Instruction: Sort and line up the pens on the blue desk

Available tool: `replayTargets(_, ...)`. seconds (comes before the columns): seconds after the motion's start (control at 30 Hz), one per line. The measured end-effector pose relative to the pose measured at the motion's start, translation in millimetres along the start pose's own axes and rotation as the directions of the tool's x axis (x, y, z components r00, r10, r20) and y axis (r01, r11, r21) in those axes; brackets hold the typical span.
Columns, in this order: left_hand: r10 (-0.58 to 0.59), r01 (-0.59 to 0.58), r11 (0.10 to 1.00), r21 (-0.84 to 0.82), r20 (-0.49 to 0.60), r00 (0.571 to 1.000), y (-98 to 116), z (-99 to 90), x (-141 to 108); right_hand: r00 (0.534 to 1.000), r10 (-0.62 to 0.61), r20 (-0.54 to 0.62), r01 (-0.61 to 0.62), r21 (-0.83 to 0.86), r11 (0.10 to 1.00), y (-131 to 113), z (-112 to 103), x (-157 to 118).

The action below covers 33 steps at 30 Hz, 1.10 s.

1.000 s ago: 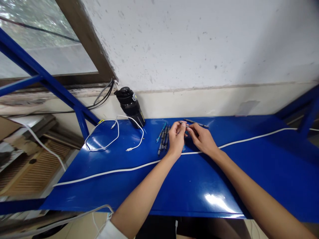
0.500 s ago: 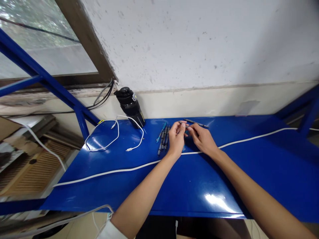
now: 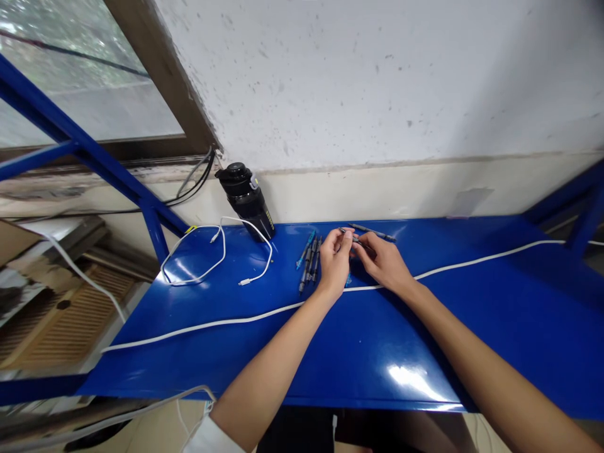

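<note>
— Where to look for the slim dark pen (image 3: 355, 241)?

— Up between both hands, over the blue table (image 3: 358, 358), just right of a loose bunch of dark pens (image 3: 309, 263) (next to a slanted blue pen (image 3: 306, 249)).

— And gripped how?

— Clamped at one end by thumb and fingertips of the left hand (image 3: 335, 261), pinched at the other by thumb and forefinger of the right hand (image 3: 384, 259). Too small to make out either tip.

— Expect any weight?

— Hardly. Judge it light, probably plastic, stiff along its length, likely smooth enough to roll or slip.

— Fragile?

— Not very, at a guess. Beware of bending it sideways or leaning on a fine point.

— Best held where?

— Around mid-barrel, lightly, steadying the far end against twisting. Likewise for the single dark pen (image 3: 372, 233) lying by the table's back edge: pinch across the middle, never by the tip.
</note>
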<state>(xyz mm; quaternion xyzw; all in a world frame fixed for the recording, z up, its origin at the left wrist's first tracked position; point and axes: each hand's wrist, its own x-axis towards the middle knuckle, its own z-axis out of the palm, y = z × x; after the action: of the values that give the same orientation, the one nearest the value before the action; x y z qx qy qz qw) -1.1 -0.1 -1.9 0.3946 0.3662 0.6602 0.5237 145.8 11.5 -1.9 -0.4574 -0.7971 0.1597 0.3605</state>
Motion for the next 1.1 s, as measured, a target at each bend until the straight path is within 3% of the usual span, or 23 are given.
replayTargets(1.1,-0.077,0.078,0.997,0.013,-0.036,0.996,-5.5,0.2,-0.2,0.985,0.014,0.169,0.001,-0.089,0.996,-1.2,-0.7,-0.3)
